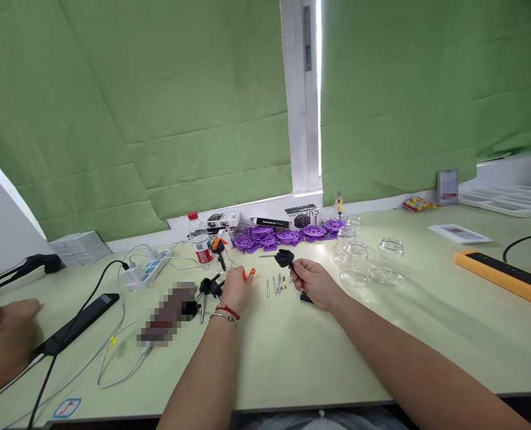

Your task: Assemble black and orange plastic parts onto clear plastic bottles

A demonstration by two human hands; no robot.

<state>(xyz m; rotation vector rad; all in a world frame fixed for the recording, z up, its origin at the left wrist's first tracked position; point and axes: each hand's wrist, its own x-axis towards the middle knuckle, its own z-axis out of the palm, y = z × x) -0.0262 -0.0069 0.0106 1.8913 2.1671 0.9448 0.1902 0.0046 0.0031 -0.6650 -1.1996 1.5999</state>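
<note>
My right hand (pixel 315 282) is closed on a black plastic piece (pixel 284 258), its thumb and fingers pinched at the lower end; a thin metal rod (pixel 267 256) sticks out to the left of it. My left hand (pixel 237 291) is closed low over the table, back of the hand up, with a small orange piece (pixel 248 274) showing at its fingertips; its exact kind is unclear. Between the hands lie several metal pins (pixel 275 284) and small brass-coloured bits (pixel 284 279). Under my right hand rests a black part (pixel 306 297). Black-headed metal rods (pixel 209 288) lie left of my left hand.
Glass jars (pixel 356 266) stand at right, purple plastic parts (pixel 287 237) and a box (pixel 301 216) along the back. A red-capped bottle (pixel 201 242), power strip (pixel 156 267), cables and a blurred-out phone (pixel 166 316) are left. Another person's hand (pixel 12 334) is far left.
</note>
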